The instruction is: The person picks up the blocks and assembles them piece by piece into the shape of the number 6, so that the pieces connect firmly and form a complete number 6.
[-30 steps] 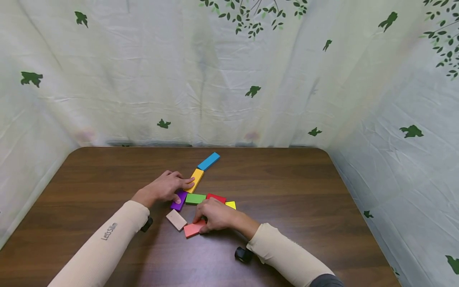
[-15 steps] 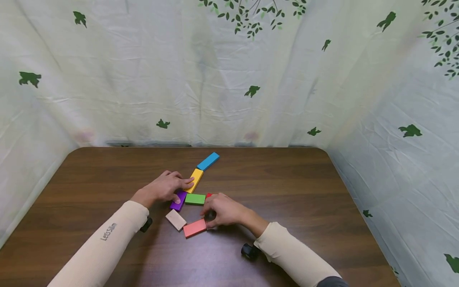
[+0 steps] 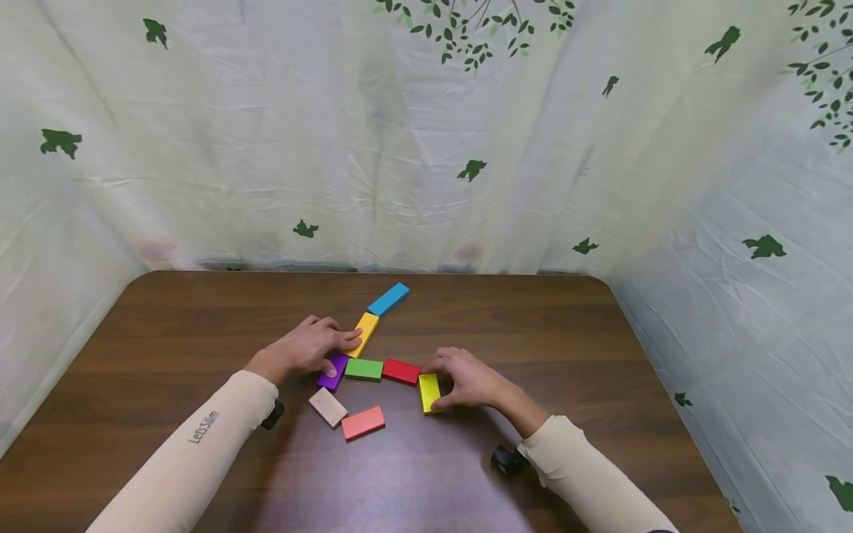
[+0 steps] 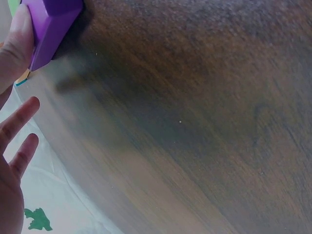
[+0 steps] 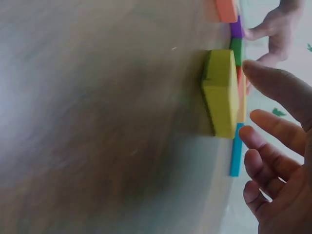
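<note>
My left hand [image 3: 308, 346] lies over two domino-like blocks. Its thumb rests on the purple block [image 3: 338, 364], while outstretched fingers touch the orange-yellow block [image 3: 365, 326]. In the left wrist view the thumb lies along the side of the purple block [image 4: 51, 29]. Out to the right, my right hand [image 3: 466, 379] is spread at the yellow block [image 3: 429, 394], thumb near its front end and fingers near its far end. The right wrist view has the fingertips right at the upper edge of the yellow block [image 5: 222, 92], with the hand not closed round it.
Left of the yellow block, a red block [image 3: 402, 371] and a green block [image 3: 363, 369] continue the line to the purple one. A blue block [image 3: 389, 299] lies beyond the orange-yellow one. Nearer are a pale pink block [image 3: 328, 408] and a coral block [image 3: 363, 423] on the brown table [image 3: 533, 333].
My right hand has left the coral block and moved right to the yellow one, uncovering the red block. The left hand has stayed in place.
</note>
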Demonstrator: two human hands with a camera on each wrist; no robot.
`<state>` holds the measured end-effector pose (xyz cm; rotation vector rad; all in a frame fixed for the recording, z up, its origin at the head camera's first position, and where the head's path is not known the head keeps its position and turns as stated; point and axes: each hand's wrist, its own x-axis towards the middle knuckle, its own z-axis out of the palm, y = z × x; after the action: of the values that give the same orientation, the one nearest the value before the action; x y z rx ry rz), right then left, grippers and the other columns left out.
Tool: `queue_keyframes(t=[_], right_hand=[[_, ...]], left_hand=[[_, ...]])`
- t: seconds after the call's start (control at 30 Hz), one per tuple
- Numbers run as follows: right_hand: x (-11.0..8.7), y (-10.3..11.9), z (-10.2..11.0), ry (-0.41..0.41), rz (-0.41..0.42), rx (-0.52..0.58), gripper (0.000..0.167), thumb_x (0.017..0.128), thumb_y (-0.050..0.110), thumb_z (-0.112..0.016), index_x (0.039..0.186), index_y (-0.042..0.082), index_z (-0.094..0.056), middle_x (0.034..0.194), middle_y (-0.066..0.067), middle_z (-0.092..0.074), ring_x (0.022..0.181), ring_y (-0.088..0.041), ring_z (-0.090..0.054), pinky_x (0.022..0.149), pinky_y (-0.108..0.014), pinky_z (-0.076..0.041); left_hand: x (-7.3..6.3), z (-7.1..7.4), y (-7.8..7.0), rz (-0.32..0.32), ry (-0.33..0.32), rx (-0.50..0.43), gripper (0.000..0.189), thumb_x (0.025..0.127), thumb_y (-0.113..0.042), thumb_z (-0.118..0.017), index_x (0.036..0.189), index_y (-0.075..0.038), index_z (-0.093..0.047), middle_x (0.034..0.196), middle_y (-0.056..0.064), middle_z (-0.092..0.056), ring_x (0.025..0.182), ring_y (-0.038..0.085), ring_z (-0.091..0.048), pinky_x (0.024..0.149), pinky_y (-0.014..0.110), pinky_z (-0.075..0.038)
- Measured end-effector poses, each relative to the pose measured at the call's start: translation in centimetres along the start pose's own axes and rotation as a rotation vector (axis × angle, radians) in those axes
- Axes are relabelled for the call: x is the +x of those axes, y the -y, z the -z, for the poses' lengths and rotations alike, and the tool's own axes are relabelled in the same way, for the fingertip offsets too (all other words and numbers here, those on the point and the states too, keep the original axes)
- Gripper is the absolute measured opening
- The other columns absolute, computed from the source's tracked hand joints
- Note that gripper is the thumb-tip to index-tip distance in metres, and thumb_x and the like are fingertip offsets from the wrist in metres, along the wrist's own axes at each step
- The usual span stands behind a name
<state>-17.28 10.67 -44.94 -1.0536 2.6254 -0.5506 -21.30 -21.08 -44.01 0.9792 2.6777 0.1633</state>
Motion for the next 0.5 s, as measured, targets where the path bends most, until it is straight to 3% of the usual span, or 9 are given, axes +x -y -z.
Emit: queue_keyframes(t=[0.3,0.5], right_hand=[[-0.5,-0.67,-0.5,0.004,-0.035,0.009,0.052,0.074,0.033,-0.083,0.119,0.012,-0.066,0.111,0.001,-0.059,0.103,-0.017,-0.053,0.094,-0.039,-0.043],[-0.77,-0.42,-0.4,0.017,-0.026,-0.009,0.052,0.073,0.034,-0.083,0.118,0.011,-0.067,0.108,0.001,-0.059,0.097,-0.016,-0.052,0.092,-0.038,-0.042]], left_hand=[[0.1,-0.03,0.14,0.003,0.009,0.005,0.073,0.077,-0.028,-0.078,0.141,-0.012,-0.049,0.146,0.005,-0.047,0.122,0.035,-0.043,0.101,0.056,-0.028],[0.08,0.0,0.08,0.009,0.012,0.003,0.073,0.077,-0.027,-0.078,0.142,-0.012,-0.048,0.146,0.006,-0.047,0.123,0.036,-0.043,0.102,0.056,-0.028]])
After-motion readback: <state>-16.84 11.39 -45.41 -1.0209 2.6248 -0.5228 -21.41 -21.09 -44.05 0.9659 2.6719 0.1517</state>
